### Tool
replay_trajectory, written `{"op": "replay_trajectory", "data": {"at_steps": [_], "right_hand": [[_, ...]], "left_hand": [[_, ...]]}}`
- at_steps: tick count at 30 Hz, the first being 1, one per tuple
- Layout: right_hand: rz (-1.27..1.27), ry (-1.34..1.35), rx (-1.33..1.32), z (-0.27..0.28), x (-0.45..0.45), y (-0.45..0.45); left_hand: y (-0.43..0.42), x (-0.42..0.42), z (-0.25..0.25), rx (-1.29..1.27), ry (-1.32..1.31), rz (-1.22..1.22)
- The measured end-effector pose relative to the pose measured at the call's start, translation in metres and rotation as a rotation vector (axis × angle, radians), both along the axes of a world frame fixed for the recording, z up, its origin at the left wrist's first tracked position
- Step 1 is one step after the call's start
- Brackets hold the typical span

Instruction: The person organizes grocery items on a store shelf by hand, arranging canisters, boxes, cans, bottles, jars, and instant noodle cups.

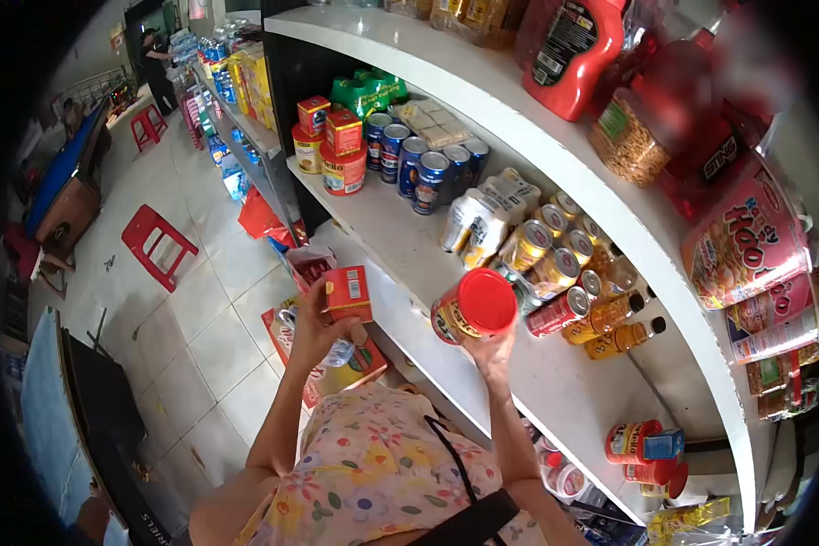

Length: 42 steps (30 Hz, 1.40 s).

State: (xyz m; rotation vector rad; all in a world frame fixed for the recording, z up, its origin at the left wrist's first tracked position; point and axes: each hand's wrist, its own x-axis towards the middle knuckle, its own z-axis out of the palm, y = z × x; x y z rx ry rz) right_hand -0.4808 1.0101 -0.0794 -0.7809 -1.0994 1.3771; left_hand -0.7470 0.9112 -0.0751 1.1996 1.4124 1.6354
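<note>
My left hand (316, 332) grips a small red and orange box (348, 293) with a barcode on its side, held in front of the shelf edge. In my right hand (491, 350) is a jar (450, 318) with a red lid and a red and yellow label; the fingers wrap round its lower side. The jar is just over the middle shelf (409, 259). Similar red jars (344, 171) with small red boxes (343, 132) on top stand at the shelf's far left end. More red jars (632, 441) are at the near right end.
Blue cans (430, 182), wrapped white cans (490, 218), yellow cans (555, 268) and oil-coloured bottles (623, 338) stand on the middle shelf. The curved upper shelf (646, 173) holds bottles and noodle cups. A red stool (159, 246) and a cardboard box (350, 373) are on the floor.
</note>
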Motion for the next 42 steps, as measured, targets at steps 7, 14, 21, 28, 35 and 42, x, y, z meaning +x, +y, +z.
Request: {"op": "replay_trajectory", "data": {"at_steps": [7, 14, 21, 28, 35, 42], "right_hand": [[-0.106, -0.482, 0.29, -0.026, -0.151, 0.099], [-0.15, -0.474, 0.297, -0.011, -0.226, 0.146], [-0.15, -0.552, 0.243, -0.024, -0.242, 0.159], [0.031, -0.766, 0.354, -0.043, -0.18, 0.109], [0.106, -0.55, 0.069, -0.011, -0.029, 0.013], [-0.546, -0.681, -0.144, 0.018, 0.121, -0.1]], "left_hand": [[-0.037, -0.069, 0.003, -0.005, -0.005, 0.209], [-0.061, -0.096, -0.009, -0.025, 0.0, 0.367], [-0.037, -0.1, -0.005, -0.012, -0.034, 0.333], [0.095, -0.086, 0.043, 0.177, 0.059, 0.09], [0.248, -0.092, 0.019, 0.345, 0.396, 0.105], [0.288, -0.114, -0.036, 0.316, 0.38, 0.136]]}}
